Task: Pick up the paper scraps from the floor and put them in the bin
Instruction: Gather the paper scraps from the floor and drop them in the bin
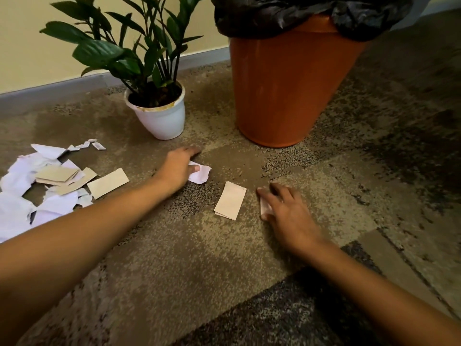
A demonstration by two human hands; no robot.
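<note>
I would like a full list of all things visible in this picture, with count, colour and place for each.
orange plastic bin: one, black liner bag, back centre-right on carpet
potted green plant in white pot: one, left of the bin
pile of torn white and tan paper scraps: many, far left
pale folded paper piece: one, between the hands
crumpled white paper scrap: one, gripped by the left hand
small pale paper piece: one, under the right hand
left hand: closed on the crumpled scrap
right hand: flat, fingers over paper
</note>
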